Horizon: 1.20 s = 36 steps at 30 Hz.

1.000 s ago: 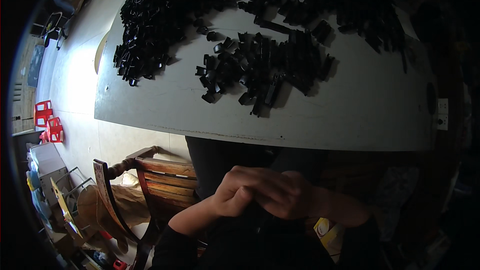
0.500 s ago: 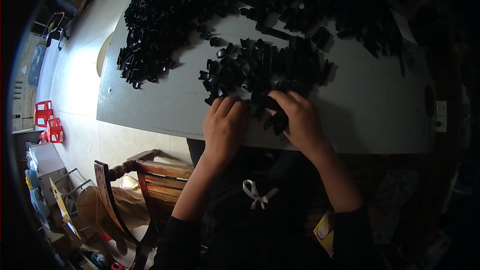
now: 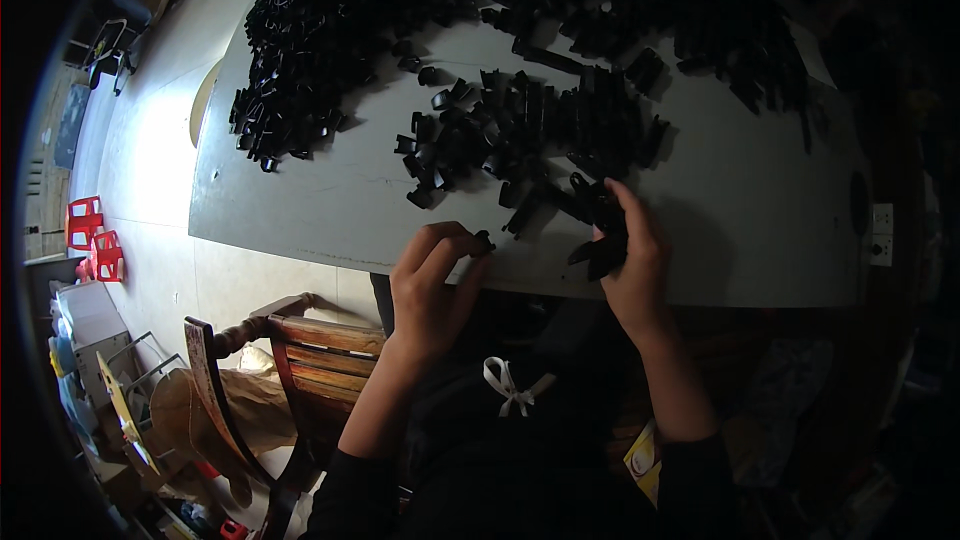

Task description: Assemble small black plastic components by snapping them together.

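Observation:
My left hand (image 3: 432, 278), near the front edge of the table, pinches a small black plastic piece (image 3: 484, 240) between thumb and fingertips. To its right, my right hand (image 3: 638, 265) is closed around several black plastic pieces (image 3: 604, 252), which stick out on the palm side. Just beyond both hands lies a loose cluster of black pieces (image 3: 510, 125), some short and curved, others longer and strip-like. Their exact kind is too dark to make out.
A large heap of black pieces (image 3: 310, 50) covers the far left and back of the grey table (image 3: 290, 210). Left of me stands a wooden chair (image 3: 325, 355) with cloth on it. Red stools (image 3: 105, 255) stand on the floor farther left.
My left hand has drawn back from the cluster toward the table edge with a small piece. The right hand has moved slightly right and turned, showing the pieces it holds.

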Tool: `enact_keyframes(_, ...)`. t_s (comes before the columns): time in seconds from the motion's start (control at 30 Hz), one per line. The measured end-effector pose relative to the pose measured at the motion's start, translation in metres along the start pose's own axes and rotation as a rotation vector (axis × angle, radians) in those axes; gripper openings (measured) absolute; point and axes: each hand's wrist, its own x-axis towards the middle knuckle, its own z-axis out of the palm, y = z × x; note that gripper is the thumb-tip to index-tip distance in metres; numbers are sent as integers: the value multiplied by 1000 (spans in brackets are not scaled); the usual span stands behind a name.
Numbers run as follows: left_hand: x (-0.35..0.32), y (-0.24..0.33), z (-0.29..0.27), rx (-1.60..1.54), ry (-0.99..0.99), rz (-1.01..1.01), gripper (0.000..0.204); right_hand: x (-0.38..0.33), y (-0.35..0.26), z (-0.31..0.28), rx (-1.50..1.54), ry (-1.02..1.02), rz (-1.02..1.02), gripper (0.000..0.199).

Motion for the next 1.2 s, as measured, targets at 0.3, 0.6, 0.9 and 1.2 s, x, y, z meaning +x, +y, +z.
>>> enact_keyframes(0.3, -5, 27, -9, -297, -205, -61, 16, -19, -17, -29, 272, -167, -14, 22)
enact_keyframes(0.6, -5, 39, -18, -287, -210, 62, 16, -25, -34, -47, 115, -262, -348, 31)
enact_keyframes(0.9, -8, 41, -21, -260, -267, 173, 15, -24, -44, -53, 5, -362, -429, 28)
enact_keyframes(1.2, -23, 43, -4, -1056, -474, -68, 45, -59, -53, -31, 183, -459, -605, 30)
